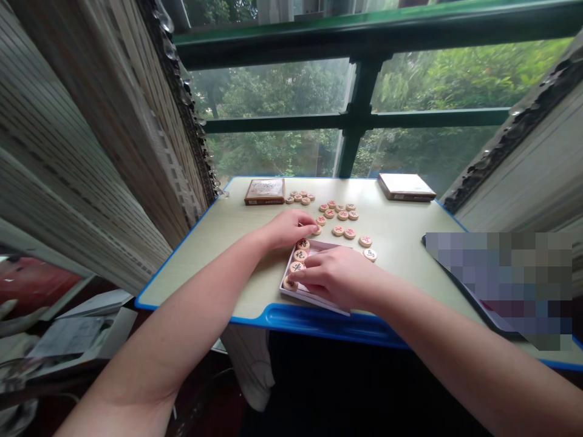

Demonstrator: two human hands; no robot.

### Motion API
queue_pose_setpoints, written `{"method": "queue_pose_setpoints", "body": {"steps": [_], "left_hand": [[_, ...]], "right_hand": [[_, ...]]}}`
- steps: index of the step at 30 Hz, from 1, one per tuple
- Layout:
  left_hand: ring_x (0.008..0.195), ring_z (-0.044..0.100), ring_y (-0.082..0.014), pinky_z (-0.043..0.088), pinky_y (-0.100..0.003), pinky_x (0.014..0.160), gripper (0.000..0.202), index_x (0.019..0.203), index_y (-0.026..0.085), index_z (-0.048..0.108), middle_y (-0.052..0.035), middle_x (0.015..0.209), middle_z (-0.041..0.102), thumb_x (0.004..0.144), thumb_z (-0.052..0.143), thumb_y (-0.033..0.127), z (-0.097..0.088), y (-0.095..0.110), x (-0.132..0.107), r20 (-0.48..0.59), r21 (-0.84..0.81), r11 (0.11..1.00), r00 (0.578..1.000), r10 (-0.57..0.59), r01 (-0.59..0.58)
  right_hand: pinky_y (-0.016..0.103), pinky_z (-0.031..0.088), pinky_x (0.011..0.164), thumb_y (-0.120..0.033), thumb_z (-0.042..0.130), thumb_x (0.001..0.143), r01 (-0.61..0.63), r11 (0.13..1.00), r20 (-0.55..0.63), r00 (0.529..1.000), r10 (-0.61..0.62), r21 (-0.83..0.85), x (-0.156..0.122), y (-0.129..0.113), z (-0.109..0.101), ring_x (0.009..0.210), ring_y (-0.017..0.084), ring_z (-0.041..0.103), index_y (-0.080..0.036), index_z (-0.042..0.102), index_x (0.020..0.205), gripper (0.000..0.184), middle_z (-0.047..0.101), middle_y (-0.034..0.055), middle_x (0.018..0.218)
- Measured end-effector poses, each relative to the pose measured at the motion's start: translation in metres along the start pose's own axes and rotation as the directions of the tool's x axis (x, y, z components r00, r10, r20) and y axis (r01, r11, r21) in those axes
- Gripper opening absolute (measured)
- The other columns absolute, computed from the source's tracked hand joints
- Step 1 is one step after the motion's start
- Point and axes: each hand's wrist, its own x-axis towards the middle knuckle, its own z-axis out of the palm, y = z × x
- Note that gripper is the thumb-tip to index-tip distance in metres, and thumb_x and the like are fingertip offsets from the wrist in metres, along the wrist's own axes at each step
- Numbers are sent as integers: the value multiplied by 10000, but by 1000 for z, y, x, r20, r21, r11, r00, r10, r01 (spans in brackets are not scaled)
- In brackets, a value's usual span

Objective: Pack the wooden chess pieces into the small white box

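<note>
A shallow, open white box lies near the front of the table. Along its left side runs a column of round wooden Chinese chess pieces with dark characters. My right hand reaches over the box, hiding much of its inside, with its fingertips on the nearest piece in the column. Just beyond the box's far left corner, my left hand has its thumb and fingers closed at another chess piece, partly covered by the fingertips. Loose pieces with red characters lie beyond and to the right.
A brown flat box stands at the back left beside a small cluster of pieces. Another flat box sits at the back right. A dark-edged, blurred-out object lies at the right. The table has a blue rim.
</note>
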Motion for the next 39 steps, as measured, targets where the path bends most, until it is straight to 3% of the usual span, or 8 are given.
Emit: {"method": "queue_pose_setpoints", "body": {"steps": [8,13,15,18,21,26,32,39], "left_hand": [[832,618,-182,473,-279,736,281,884,132,703,-55,883,700,798,532,338,1,-4,1,-22,-10,1000,1000,-7,7],[826,618,-174,474,-264,729,277,885,136,707,-53,881,706,800,526,328,2,-3,1,-64,15,1000,998,-14,15],[809,617,-171,471,-259,713,270,876,135,707,-50,863,705,797,527,319,3,-2,2,-74,18,1000,997,-12,13],[777,615,-169,465,-263,696,263,862,125,708,-54,835,701,787,533,307,3,-2,2,-72,7,1000,997,-18,18],[772,616,-168,470,-267,700,245,863,126,710,-59,846,701,757,572,298,3,-4,2,-72,-22,999,996,-51,50],[761,615,-168,484,-278,692,251,867,132,711,-69,864,702,722,624,316,2,-4,1,-52,-50,994,994,-101,98],[855,616,-195,487,-312,760,292,817,128,720,-95,948,677,737,619,390,1,-2,-2,-10,-115,993,1000,-17,16],[1082,538,-233,404,-363,961,241,674,162,725,-104,1139,582,721,638,382,4,-6,0,7,-23,999,999,36,-35]], "right_hand": [[234,336,587,-214,520,827,-28,999,-33,999,29,22,0,1,1,659,132,532,-200,678,778,166,666,36,744],[237,339,592,-222,508,836,-75,997,6,997,75,6,1,-3,-3,693,146,556,-199,686,814,181,679,45,768],[243,336,586,-251,498,843,-157,987,38,987,158,-34,0,1,-8,689,150,572,-210,692,848,198,687,43,799],[253,337,577,-344,463,862,-427,896,10,902,431,-121,-3,17,-17,683,163,592,-246,682,980,267,698,42,828],[268,349,563,-387,442,847,-676,712,-58,732,679,-188,-11,41,-25,729,198,608,-253,598,1178,389,701,64,896],[277,378,555,-308,477,768,-788,558,133,543,829,-260,-25,64,-35,774,226,614,-239,696,909,269,700,67,884],[295,423,591,-308,518,729,-779,557,253,498,829,-289,-28,54,-43,815,243,620,-211,681,981,316,692,90,934],[337,466,657,-266,532,737,-772,555,302,474,827,-310,-22,46,-40,896,279,625,-206,673,1002,306,672,117,1039]]}}
